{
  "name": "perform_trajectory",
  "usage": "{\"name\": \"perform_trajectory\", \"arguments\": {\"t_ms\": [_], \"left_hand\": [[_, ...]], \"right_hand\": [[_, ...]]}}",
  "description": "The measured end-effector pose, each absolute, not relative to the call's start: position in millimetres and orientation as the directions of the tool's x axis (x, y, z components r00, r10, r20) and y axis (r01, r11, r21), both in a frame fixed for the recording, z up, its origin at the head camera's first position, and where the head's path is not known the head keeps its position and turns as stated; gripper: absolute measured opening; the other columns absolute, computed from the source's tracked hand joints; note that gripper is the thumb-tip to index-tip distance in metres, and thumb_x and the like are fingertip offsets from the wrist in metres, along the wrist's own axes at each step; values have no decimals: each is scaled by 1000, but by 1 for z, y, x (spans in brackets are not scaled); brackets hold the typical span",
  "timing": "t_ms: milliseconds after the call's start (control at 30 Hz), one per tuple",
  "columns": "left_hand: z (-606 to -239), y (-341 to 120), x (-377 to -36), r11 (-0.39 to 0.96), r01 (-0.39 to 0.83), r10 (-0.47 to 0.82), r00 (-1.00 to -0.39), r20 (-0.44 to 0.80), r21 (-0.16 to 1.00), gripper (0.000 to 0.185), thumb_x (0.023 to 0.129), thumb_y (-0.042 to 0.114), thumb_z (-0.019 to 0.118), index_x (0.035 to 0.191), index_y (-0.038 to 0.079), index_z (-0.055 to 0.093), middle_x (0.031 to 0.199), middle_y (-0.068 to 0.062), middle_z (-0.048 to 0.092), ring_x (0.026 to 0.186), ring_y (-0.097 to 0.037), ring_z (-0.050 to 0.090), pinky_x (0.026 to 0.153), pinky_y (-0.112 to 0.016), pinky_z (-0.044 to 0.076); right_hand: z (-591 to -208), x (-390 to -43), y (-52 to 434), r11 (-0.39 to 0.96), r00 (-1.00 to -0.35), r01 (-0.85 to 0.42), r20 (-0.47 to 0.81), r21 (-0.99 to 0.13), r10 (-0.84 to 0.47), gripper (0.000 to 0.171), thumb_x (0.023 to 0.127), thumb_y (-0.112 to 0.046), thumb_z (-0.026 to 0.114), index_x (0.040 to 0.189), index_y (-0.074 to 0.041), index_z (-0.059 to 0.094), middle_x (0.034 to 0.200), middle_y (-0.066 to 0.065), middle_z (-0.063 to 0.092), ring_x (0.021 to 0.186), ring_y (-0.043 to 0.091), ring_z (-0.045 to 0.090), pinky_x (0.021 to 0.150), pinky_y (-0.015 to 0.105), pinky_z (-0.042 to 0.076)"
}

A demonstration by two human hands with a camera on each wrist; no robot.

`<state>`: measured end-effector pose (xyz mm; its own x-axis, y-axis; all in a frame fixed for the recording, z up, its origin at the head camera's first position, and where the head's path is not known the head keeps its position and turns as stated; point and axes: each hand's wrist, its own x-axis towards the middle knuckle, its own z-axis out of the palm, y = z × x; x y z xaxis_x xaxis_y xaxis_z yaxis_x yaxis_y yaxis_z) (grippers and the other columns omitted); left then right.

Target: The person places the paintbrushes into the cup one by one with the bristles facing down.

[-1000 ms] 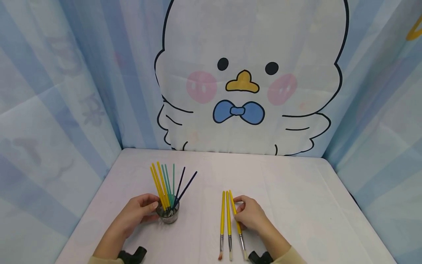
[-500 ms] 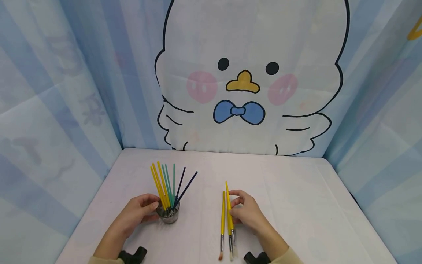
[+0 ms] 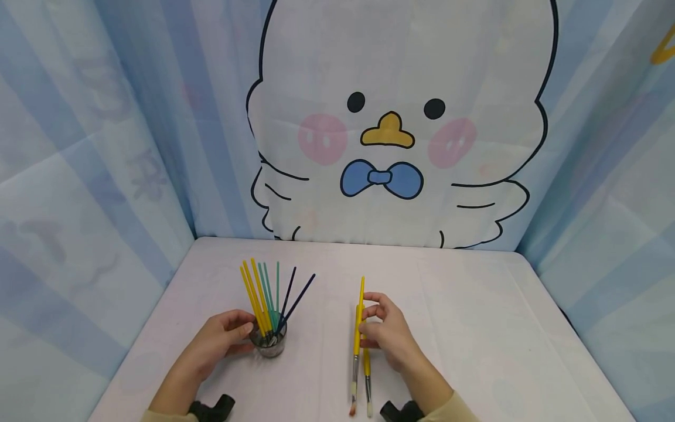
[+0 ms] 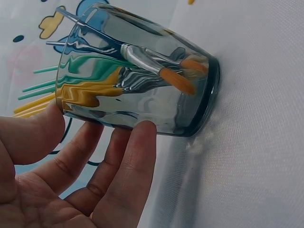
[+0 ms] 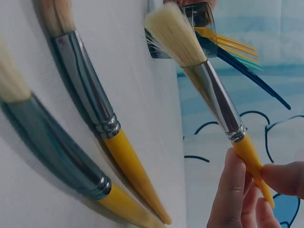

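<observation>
One yellow paintbrush (image 3: pixel 360 319) lifted off the table (image 3: pixel 474 328) at lower centre of frame, pinched at its handle by right hand (image 3: pixel 387 337). Two more yellow brushes (image 3: pixel 366 381) lying flat just beneath. Lower left, left hand (image 3: pixel 218 343) wrapped around glass cup (image 3: pixel 270 340) full of coloured brushes (image 3: pixel 266 293).

A white table (image 3: pixel 464 328) is standing in a corner, taking up the lower part of the view. Behind it a cloth backdrop (image 3: pixel 105 146) with pale blue stripes is hanging, and a big white cartoon duck (image 3: pixel 401 88) with pink cheeks and a blue bow tie (image 3: pixel 382 178) is looking out from it.
</observation>
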<state>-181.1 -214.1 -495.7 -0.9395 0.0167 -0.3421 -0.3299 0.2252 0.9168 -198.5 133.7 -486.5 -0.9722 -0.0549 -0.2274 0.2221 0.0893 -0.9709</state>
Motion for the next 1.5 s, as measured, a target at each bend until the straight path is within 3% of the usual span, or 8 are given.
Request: {"name": "perform_trajectory", "arguments": {"t_ms": [300, 533, 1000, 1500], "left_hand": [[-495, -214, -181, 226, -331, 12, -939, -342, 916, 26, 108, 9, 63, 129, -6, 66, 131, -22, 70, 107, -22, 70, 91, -44, 68], [-497, -215, -182, 232, -326, 17, -941, -338, 917, 27, 108, 10, 63, 130, -6, 66, 132, -22, 70, 109, -22, 70, 91, -44, 68], [-498, -216, -182, 223, -324, 27, -941, -338, 919, 27, 108, 9, 64, 130, -6, 66, 133, -22, 69, 109, -22, 70, 91, -44, 68], [-495, -215, -181, 219, -327, 33, -939, -342, 919, 28, 108, 9, 63, 130, -7, 65, 133, -23, 69, 110, -23, 70, 91, -44, 68]], "right_hand": [[-481, -199, 115, -36, -985, 169, -167, -985, -39, 63, 86, 10, 67, 142, -13, 50, 100, 6, 57, 74, 21, 64, 68, 40, 69], [-479, -196, 99, -49, -993, 114, -112, -992, -41, 62, 91, 11, 65, 145, -12, 43, 105, 8, 57, 77, 18, 68, 72, 40, 70], [-471, -194, 63, -208, -999, 37, -28, -977, -44, 58, 92, 14, 64, 140, -10, 40, 109, 8, 57, 84, 16, 67, 74, 38, 70], [-464, -195, 42, -262, -1000, -24, 22, -965, 9, 55, 94, 14, 63, 138, -11, 41, 109, 10, 54, 89, 18, 66, 78, 38, 70]]}}
